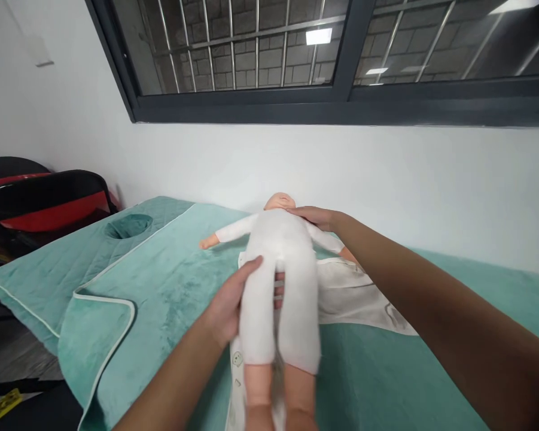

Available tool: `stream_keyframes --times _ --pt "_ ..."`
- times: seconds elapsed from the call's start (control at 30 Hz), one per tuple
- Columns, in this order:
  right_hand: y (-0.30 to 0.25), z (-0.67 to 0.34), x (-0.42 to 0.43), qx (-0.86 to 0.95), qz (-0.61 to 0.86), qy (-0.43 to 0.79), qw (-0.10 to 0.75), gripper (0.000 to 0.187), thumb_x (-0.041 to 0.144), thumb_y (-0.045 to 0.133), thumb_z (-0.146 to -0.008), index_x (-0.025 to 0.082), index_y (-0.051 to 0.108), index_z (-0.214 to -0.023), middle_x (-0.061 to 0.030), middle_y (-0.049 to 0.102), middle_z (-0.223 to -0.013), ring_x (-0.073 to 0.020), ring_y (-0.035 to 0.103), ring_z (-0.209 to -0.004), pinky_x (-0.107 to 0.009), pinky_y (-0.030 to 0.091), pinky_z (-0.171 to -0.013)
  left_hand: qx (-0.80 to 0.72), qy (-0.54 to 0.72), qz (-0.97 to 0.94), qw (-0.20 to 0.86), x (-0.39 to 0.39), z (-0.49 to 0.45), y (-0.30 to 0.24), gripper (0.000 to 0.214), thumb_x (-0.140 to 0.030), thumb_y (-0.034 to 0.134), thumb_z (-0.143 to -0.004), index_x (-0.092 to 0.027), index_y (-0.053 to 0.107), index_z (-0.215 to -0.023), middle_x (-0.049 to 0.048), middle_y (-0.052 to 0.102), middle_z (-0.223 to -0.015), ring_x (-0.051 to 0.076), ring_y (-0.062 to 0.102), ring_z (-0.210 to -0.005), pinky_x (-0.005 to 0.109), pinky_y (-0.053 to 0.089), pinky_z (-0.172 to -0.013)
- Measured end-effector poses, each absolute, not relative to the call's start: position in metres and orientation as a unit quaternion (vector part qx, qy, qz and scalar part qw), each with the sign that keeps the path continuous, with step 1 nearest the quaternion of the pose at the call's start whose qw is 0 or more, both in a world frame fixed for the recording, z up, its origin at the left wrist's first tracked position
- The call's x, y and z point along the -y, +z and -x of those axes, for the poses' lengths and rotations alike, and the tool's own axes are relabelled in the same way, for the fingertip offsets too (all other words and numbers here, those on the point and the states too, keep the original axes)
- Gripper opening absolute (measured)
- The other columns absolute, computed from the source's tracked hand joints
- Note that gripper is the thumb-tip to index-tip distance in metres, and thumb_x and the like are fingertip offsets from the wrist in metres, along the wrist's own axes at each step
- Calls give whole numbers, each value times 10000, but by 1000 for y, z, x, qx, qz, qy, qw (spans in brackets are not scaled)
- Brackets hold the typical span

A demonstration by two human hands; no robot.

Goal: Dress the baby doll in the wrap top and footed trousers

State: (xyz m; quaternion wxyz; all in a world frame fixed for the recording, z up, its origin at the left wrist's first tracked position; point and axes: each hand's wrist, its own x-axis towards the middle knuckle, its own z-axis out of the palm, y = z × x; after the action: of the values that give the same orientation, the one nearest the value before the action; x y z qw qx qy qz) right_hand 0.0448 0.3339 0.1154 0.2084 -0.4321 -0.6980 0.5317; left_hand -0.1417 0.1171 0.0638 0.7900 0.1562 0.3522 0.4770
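Note:
A baby doll with a white cloth body and bare plastic hands, feet and head lies on its back, head toward the wall and legs toward me. My left hand is wrapped around the doll's thigh on the left side, thumb on top, fingers showing between the legs. At the neck and shoulder on the right, my right hand holds the doll with its fingers stretched; part of it is hidden behind the body. Beneath the doll is a spread white baby garment with a small printed pattern along one edge.
A green plush cover with pale piping drapes the bed, which has a face hole at the left. Black and red chairs stand beyond it. A white wall and a dark-framed barred window close the far side.

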Motion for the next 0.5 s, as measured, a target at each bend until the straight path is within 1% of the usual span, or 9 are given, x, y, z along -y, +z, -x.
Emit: stream_keyframes --times 0.1,0.17,0.27,0.4,0.47,0.5 --pt "112 -1 -361 680 384 606 152 517 491 663 -819 174 621 -1225 -93 621 -1273 -225 619 -1089 -269 524 -912 -378 478 -164 776 -137 197 65 464 -450 622 -831 -56 651 -1074 112 722 -878 187 669 -713 329 558 -773" --pt "102 23 -378 687 375 601 165 574 504 676 -805 183 579 -1271 -89 587 -1321 -236 594 -1132 -280 516 -944 -397 479 -167 765 -148 228 60 454 -447 590 -854 -59 637 -1085 106 721 -882 186 663 -698 344 552 -768" --pt "80 52 -398 701 376 582 168 680 528 698 -776 181 514 -1332 -96 549 -1362 -263 565 -1170 -327 501 -983 -413 472 -168 761 -160 261 50 461 -458 542 -876 -50 634 -1071 104 719 -853 207 672 -741 359 537 -790" --pt "52 77 -410 721 332 580 182 743 510 711 -766 186 455 -1383 -105 521 -1386 -254 552 -1182 -340 467 -1024 -448 468 -209 733 -169 286 39 492 -478 486 -888 -31 647 -1018 143 717 -848 263 682 -815 408 518 -819" --pt "43 82 -409 738 323 560 194 806 523 714 -755 188 404 -1419 -119 484 -1417 -248 544 -1191 -337 467 -1017 -501 454 -261 689 -170 292 38 510 -496 485 -877 -29 650 -1000 165 714 -869 287 677 -847 421 515 -803" --pt "41 81 -408 752 334 535 193 831 552 697 -758 190 377 -1435 -125 467 -1429 -245 545 -1190 -332 476 -1000 -553 445 -298 638 -170 293 38 508 -503 485 -870 -38 652 -990 168 713 -872 291 674 -845 422 517 -786"
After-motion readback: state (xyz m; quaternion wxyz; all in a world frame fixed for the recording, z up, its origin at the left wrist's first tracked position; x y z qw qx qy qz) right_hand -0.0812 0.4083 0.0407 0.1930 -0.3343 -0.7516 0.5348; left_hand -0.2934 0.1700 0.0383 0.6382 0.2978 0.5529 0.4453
